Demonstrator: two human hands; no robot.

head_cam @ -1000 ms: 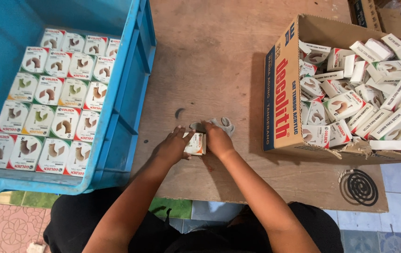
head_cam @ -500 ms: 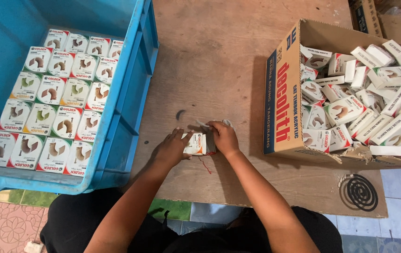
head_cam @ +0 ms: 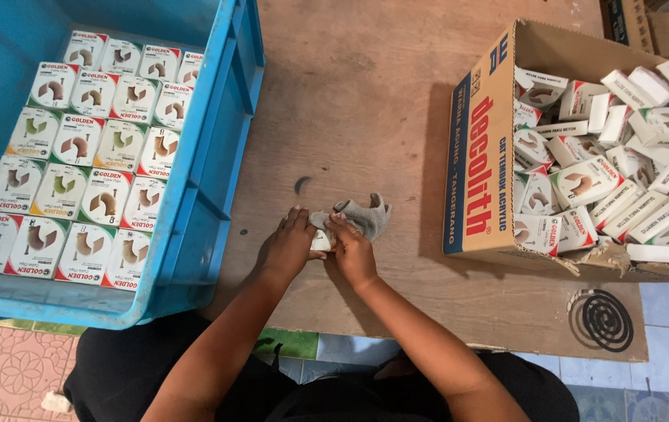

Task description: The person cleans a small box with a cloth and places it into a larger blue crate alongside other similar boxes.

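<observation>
Both hands closed on one small white box [head_cam: 320, 241], left hand [head_cam: 287, 246] and right hand [head_cam: 352, 248] meeting over it on the wooden table [head_cam: 365, 101]; a grey cloth [head_cam: 364, 216] lies touching the right hand at 1 o'clock. Blue crate [head_cam: 217, 164] of packed boxes at 9 o'clock; cardboard carton [head_cam: 479, 156] of loose boxes at 3 o'clock.
</observation>
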